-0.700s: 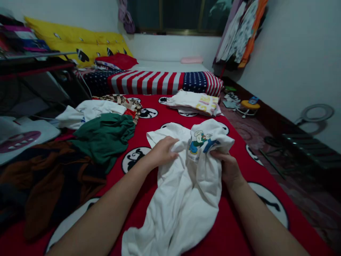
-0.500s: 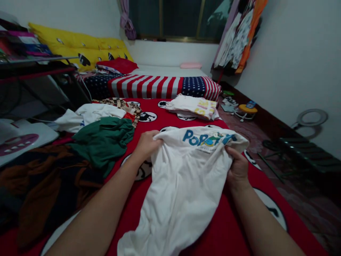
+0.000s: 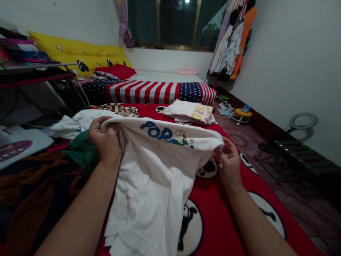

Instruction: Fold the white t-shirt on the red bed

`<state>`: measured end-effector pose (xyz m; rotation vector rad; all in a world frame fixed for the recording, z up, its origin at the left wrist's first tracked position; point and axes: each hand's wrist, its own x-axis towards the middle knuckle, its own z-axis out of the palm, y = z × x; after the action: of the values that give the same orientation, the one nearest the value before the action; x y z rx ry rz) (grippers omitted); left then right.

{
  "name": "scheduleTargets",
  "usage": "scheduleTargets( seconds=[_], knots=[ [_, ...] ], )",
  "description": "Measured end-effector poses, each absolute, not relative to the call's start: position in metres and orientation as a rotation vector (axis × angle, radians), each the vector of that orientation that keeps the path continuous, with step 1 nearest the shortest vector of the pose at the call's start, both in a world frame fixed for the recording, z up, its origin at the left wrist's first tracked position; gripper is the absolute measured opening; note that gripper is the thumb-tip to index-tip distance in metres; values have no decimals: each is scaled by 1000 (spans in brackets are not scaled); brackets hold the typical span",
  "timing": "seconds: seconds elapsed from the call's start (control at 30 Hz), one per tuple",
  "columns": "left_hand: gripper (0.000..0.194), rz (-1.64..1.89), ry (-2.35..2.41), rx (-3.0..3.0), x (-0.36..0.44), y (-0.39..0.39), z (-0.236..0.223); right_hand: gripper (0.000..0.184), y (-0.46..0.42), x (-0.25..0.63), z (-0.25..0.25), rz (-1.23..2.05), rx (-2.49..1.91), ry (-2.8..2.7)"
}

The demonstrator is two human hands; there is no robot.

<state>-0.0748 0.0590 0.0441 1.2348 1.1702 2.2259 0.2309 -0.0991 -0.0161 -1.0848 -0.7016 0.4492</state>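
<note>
Left hand (image 3: 106,142), right hand (image 3: 230,163): both clamped on white shirt (image 3: 154,174) | edge spanned between | folded clothes (image 3: 183,109) lay beyond

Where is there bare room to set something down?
On the red bedspread, between the white shirt and the right forearm; also on the far bed's white top, between the red pillow and pink item. It is crowded at left, with the green garment and brown-and-navy garment, and around the folded pile.
</note>
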Motion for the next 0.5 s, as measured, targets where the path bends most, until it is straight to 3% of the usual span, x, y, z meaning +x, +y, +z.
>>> scheduleTargets(
  seconds=[0.1,0.2,0.27,0.4,0.5],
  knots=[
    [19,2076,1175,1412,-62,43,51,65,-102,228,-15,229,-1299,-817],
    [20,1855,1046,1709,-36,5,65,38,-111,217,-9,75,-1440,-1003],
    [23,1625,819,1858,-16,-30,72,28,-118,206,-4,259,-1445,-1161],
    [31,872,146,2065,15,-92,68,47,-124,189,0,956,-1259,-1203],
    [29,280,-249,2146,21,-115,60,40,-122,184,0,1235,-1175,-1098]
  ],
)
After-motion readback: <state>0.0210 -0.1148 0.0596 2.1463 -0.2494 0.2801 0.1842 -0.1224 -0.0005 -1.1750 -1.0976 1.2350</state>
